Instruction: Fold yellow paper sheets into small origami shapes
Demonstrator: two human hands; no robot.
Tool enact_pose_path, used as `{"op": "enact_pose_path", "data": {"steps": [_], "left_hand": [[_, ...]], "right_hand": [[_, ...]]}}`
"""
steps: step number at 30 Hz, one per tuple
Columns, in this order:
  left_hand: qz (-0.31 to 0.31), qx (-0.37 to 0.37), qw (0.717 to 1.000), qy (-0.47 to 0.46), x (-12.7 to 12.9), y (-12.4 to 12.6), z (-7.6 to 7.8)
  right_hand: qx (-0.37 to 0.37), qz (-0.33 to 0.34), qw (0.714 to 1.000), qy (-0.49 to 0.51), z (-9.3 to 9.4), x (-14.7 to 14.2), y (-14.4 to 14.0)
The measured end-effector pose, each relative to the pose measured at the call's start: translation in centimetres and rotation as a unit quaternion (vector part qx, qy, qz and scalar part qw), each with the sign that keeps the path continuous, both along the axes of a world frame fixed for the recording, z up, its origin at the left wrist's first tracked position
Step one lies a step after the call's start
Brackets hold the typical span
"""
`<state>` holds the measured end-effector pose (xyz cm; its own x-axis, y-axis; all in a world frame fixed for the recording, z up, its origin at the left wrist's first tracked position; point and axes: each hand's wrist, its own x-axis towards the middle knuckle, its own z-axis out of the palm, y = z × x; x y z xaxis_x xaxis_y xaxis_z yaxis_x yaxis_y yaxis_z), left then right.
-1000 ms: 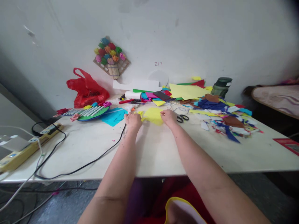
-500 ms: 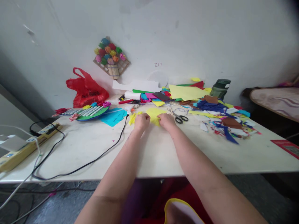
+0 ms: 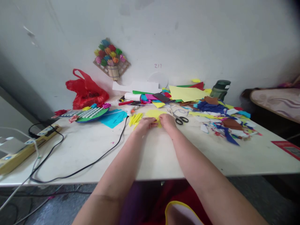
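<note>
The person's left hand (image 3: pixel 146 125) and right hand (image 3: pixel 167 122) come close together, apart by a narrow gap, over the near part of a thin yellow paper sheet (image 3: pixel 153 113). The sheet lies on the white surface (image 3: pixel 159 156), in front of the person. Fingers of both hands curl inward at it; whether either pinches the paper cannot be told. Yellow paper strips (image 3: pixel 135 119) lie just beside the left hand, black-handled scissors (image 3: pixel 180 120) near the right.

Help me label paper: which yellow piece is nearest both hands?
The yellow sheet showing between and just beyond the left hand and right hand; the yellow strips lie left of it, the large pale-yellow sheet farther back.
</note>
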<state>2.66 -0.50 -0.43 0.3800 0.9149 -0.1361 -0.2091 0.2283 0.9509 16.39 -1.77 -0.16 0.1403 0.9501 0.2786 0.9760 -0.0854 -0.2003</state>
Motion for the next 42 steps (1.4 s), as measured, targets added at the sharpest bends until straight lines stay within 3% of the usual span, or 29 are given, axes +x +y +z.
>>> {"op": "enact_pose_path", "data": {"steps": [3, 6, 10, 14, 17, 20, 22, 25, 28, 30, 38, 42], "left_hand": [[0.006, -0.076, 0.992, -0.104, 0.2, 0.2, 0.1], [0.012, -0.108, 0.981, -0.158, 0.1, 0.5, 0.1], [0.021, -0.106, 0.975, -0.195, -0.2, 0.7, 0.1], [0.088, -0.088, 0.975, -0.182, -0.3, 0.9, 0.2], [0.100, -0.072, 0.975, -0.186, -0.4, 1.0, 0.3], [0.092, -0.040, 0.972, -0.211, -0.5, 0.9, 0.4], [0.083, -0.018, 0.968, -0.236, -0.6, 0.8, 0.4], [0.053, 0.005, 0.965, -0.255, -0.7, 0.6, 0.4], [0.030, 0.004, 0.970, -0.242, -0.7, 0.4, 0.4], [0.024, -0.004, 0.972, -0.234, -0.7, 0.3, 0.5], [-0.007, -0.001, 0.975, -0.222, -1.0, 0.2, 0.5], [0.067, 0.031, 0.976, -0.204, -1.3, 1.0, 0.0]], "right_hand": [[0.090, 0.007, 0.996, 0.005, -0.4, 0.4, 0.3], [0.146, 0.076, 0.986, 0.012, -0.3, 0.3, 0.3], [0.138, 0.196, 0.971, 0.021, 0.2, -0.6, 0.1], [0.117, 0.260, 0.957, 0.061, 0.5, -1.3, -0.3], [0.132, 0.239, 0.951, 0.146, 0.8, -0.9, -0.4], [0.172, 0.091, 0.945, 0.265, 1.0, 0.3, -0.2], [0.150, 0.011, 0.920, 0.362, 0.9, 1.1, 0.0], [0.082, -0.016, 0.843, 0.532, 0.8, 1.8, 0.5], [0.024, 0.024, 0.750, 0.661, 0.6, 1.7, 0.7], [0.015, 0.059, 0.715, 0.697, 0.6, 1.5, 0.7], [0.099, 0.060, 0.717, 0.687, 0.3, 2.1, 1.1], [0.074, 0.077, 0.728, 0.677, 0.2, 2.3, 1.1]]}}
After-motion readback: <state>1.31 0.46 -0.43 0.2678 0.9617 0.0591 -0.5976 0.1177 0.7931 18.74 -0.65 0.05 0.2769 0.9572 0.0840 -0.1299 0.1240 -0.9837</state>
